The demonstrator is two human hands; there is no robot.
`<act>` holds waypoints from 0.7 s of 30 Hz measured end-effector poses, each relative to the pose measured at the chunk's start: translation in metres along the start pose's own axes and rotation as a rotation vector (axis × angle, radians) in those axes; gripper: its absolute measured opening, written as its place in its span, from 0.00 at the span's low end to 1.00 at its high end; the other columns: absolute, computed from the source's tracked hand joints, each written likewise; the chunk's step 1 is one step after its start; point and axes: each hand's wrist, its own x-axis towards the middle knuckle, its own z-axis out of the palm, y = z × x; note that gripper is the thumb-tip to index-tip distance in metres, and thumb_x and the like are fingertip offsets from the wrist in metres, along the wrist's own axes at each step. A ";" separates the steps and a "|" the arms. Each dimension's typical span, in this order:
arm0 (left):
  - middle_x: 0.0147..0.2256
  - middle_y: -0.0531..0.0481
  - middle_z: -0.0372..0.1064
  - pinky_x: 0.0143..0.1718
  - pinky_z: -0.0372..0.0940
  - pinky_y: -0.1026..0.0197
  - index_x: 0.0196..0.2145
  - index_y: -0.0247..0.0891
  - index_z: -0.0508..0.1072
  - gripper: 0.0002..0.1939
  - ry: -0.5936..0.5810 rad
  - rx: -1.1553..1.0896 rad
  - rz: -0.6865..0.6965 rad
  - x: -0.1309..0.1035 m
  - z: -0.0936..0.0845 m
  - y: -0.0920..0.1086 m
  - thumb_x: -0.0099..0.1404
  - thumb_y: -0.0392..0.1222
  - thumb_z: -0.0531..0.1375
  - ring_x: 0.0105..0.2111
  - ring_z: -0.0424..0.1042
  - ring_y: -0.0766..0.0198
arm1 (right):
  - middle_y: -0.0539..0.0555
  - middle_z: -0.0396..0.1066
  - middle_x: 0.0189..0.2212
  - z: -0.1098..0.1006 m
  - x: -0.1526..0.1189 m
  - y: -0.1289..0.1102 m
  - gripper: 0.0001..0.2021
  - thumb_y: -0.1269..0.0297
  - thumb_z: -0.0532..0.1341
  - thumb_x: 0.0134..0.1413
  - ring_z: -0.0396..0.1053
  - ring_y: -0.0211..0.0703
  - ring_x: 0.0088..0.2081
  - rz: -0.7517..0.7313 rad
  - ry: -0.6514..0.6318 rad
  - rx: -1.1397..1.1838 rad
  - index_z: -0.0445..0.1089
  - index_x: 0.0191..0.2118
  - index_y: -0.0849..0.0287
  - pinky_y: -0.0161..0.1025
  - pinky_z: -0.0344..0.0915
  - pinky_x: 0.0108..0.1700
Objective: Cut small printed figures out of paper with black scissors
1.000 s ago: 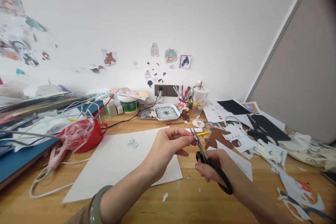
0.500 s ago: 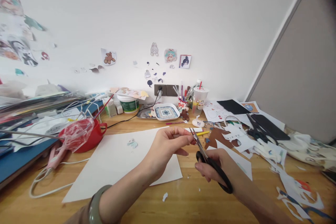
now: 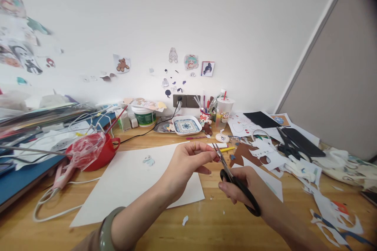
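My right hand (image 3: pixel 242 184) grips black-handled scissors (image 3: pixel 225 163), whose blades point up and stand slightly apart. Close against the blades, my left hand (image 3: pixel 193 160) pinches a tiny cut piece of paper (image 3: pixel 218 159), reddish where it shows and mostly hidden by the fingers. Under my left forearm lies a large white sheet (image 3: pixel 123 180). On that sheet rests a small pale blue paper cutout (image 3: pixel 149 160).
A red mug (image 3: pixel 101 157) with plastic film stands at left beside cables. Behind are a patterned square dish (image 3: pixel 186 124), a drink cup (image 3: pixel 224 111) and a green-white tub (image 3: pixel 143 117). Paper scraps (image 3: pixel 269 155), brown paper (image 3: pixel 246 154) and other black scissors (image 3: pixel 290 147) lie at right.
Almost nothing differs. Both hands and the scissors hold nearly the same position, with the blades still beside the left fingertips.
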 end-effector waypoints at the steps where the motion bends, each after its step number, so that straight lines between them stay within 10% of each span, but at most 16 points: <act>1: 0.27 0.52 0.69 0.25 0.61 0.72 0.26 0.36 0.70 0.05 -0.001 0.000 -0.001 0.000 0.000 0.000 0.52 0.41 0.60 0.31 0.66 0.69 | 0.43 0.46 0.14 0.000 0.000 0.000 0.15 0.62 0.54 0.47 0.46 0.32 0.18 -0.001 0.000 -0.004 0.51 0.16 0.59 0.32 0.43 0.20; 21: 0.26 0.52 0.68 0.25 0.60 0.71 0.25 0.36 0.70 0.07 0.021 0.019 -0.010 0.001 -0.002 0.002 0.52 0.42 0.60 0.31 0.66 0.69 | 0.44 0.46 0.14 0.000 0.001 0.005 0.17 0.58 0.54 0.48 0.46 0.32 0.19 0.000 0.005 -0.044 0.51 0.16 0.59 0.32 0.43 0.20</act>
